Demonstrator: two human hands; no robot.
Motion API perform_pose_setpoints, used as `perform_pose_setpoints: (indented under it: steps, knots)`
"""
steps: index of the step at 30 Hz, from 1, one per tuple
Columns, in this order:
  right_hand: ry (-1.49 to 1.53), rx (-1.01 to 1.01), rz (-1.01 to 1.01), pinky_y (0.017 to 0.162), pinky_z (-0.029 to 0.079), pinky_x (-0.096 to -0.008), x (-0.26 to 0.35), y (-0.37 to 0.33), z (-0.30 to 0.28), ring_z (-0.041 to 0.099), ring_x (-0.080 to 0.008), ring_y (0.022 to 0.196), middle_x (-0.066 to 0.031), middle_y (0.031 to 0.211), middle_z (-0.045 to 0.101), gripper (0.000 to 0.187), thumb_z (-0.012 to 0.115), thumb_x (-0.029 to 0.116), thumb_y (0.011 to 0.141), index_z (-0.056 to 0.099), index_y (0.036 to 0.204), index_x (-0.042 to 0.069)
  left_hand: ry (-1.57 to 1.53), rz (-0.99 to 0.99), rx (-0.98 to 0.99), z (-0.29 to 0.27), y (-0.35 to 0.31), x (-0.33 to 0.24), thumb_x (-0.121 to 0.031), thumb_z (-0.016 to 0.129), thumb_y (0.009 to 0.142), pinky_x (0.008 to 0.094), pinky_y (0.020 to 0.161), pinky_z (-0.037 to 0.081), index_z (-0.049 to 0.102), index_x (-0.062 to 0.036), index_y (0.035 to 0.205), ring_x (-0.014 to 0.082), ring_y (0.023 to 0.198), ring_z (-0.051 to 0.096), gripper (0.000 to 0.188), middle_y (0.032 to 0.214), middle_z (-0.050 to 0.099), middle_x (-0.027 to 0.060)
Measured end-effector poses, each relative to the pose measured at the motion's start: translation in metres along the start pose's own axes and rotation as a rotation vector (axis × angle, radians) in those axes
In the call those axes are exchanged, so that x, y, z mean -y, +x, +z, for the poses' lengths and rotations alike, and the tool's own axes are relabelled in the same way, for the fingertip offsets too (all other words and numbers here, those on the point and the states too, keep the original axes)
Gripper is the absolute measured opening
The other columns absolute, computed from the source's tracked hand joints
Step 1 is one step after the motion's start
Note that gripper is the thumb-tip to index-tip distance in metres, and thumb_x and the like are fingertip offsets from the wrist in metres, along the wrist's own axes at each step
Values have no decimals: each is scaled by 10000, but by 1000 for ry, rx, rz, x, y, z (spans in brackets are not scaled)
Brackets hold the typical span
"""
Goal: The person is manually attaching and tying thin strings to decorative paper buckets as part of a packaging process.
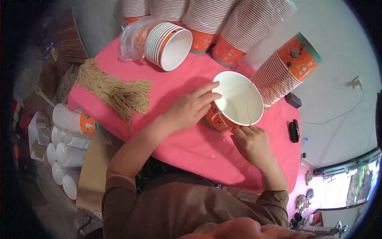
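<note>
A white-lined orange paper bucket (234,99) stands tilted on the pink-covered table, its mouth facing me. My left hand (191,105) grips its left rim, with two fingertips over the edge and the rest of the hand outside. At the near rim, the fingers of my right hand (250,141) are pinched on a thin tan string (249,113), part of which runs up inside the bucket. A short bit of tan string (217,115) sticks out of the bucket's left side. Further left lies a bundle of tan strings (115,89).
Stacked paper buckets (207,24) line the table's far side; another stack (286,67) leans at right. A bagged stack (167,46) lies on its side. A black object (294,131) rests near the right edge. White buckets (65,153) and a cardboard box (95,175) are lower left.
</note>
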State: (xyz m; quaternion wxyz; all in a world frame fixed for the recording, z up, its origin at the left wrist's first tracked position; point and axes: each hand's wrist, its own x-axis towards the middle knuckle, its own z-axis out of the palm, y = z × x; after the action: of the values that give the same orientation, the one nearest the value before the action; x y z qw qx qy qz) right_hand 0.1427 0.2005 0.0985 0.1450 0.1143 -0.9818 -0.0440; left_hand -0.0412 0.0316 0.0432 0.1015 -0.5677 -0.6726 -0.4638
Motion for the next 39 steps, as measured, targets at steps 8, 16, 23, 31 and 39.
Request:
perform_pose_setpoints:
  steps: [8,16,23,31,39]
  knots:
    - [127,-91,322,624,525,-368,-55,-21,-4,640,-260,688,-109,880,646,320,788,118,658,637,928,34,-105,132,-18,-27,2,12,-24,633,814,381,819,506,558,-34,999,309,971,600,199,1074,571,118]
    - [148,-94,7,700,521,-399,-37,-8,2,622,-323,876,-113,1092,581,471,785,177,630,586,1038,49,-656,-279,-146,-26,-4,29,-51,610,900,248,711,483,549,-29,1070,107,824,584,182,975,577,21]
    - [425,-208,61,620,491,-340,-44,3,-16,614,-259,764,-109,984,604,473,782,153,619,587,1030,21,-809,-513,-151,-17,-4,38,-119,595,936,203,572,443,527,-43,1204,41,678,534,287,999,593,6]
    - [836,-654,458,796,473,-249,-129,16,-105,590,-119,877,-42,980,637,320,606,133,857,601,1135,-26,-615,-530,-169,13,-28,58,-91,584,926,201,587,452,581,-22,1135,53,681,559,221,916,607,-4]
    - [453,-786,542,469,298,-197,-258,17,-260,446,-37,545,31,686,530,391,509,396,941,632,1179,110,-619,-663,-149,13,-26,59,-105,580,930,185,596,441,629,-21,1047,35,669,536,153,795,591,-33]
